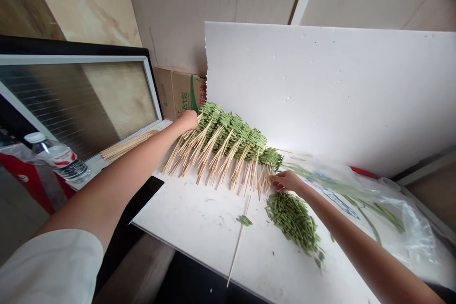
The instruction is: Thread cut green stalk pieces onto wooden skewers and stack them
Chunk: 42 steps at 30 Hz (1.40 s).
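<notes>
A long row of green bean skewers (231, 126) lies stacked against the white board, bamboo stick ends (217, 159) fanning toward me. My left hand (188, 119) is curled at the row's far left end, by the sticks; its fingertips are hidden. At the right end, my right hand (285, 181) has thumb and fingers drawn together on the stick ends. Just below it sits a heap of loose cut green beans (294, 221). A single skewer (236, 251) with a few bean pieces (245, 220) threaded on it lies across the white tabletop (192, 218).
Bare bamboo sticks (130, 145) lie at left near a water bottle (62, 157) and a dark phone or tablet (146, 199). A clear plastic bag (402, 223) with long green beans covers the right side. Behind stand a cardboard box (181, 90) and the white foam board (320, 85).
</notes>
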Each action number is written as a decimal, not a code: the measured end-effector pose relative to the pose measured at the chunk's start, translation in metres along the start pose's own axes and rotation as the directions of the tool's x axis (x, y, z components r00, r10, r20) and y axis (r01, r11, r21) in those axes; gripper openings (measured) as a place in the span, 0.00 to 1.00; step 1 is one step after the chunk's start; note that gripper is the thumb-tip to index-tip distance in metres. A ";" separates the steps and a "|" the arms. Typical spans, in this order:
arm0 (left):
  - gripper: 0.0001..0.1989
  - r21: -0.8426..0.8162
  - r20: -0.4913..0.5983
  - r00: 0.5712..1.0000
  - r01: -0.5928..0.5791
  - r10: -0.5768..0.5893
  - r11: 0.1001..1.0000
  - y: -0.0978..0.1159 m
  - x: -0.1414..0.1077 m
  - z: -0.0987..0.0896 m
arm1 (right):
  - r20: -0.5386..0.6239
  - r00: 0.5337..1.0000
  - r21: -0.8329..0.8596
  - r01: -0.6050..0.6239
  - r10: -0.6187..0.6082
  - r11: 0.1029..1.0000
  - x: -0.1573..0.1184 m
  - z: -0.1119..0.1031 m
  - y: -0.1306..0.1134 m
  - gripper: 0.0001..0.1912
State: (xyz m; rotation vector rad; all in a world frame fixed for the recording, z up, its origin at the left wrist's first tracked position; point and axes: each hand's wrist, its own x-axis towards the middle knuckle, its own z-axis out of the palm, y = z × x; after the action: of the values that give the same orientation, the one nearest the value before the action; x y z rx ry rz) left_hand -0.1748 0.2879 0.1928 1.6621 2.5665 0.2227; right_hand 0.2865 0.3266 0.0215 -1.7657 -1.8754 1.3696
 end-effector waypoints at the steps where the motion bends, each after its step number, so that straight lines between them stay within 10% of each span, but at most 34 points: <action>1: 0.19 0.025 0.020 1.000 0.011 -0.012 1.000 0.000 -0.002 -0.001 | 0.001 1.000 0.002 0.001 -0.001 1.000 0.001 0.000 0.000 0.17; 42: 0.23 0.045 0.057 0.996 -0.069 0.067 0.997 -0.029 -0.042 0.004 | 0.031 0.999 -0.100 0.025 -0.022 0.995 0.003 -0.003 0.003 0.16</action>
State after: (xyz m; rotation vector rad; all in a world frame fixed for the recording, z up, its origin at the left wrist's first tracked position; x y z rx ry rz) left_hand -0.1833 0.2379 0.1833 1.7477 2.4967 0.1196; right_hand 0.2899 0.3300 0.0191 -1.7726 -2.0075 1.3220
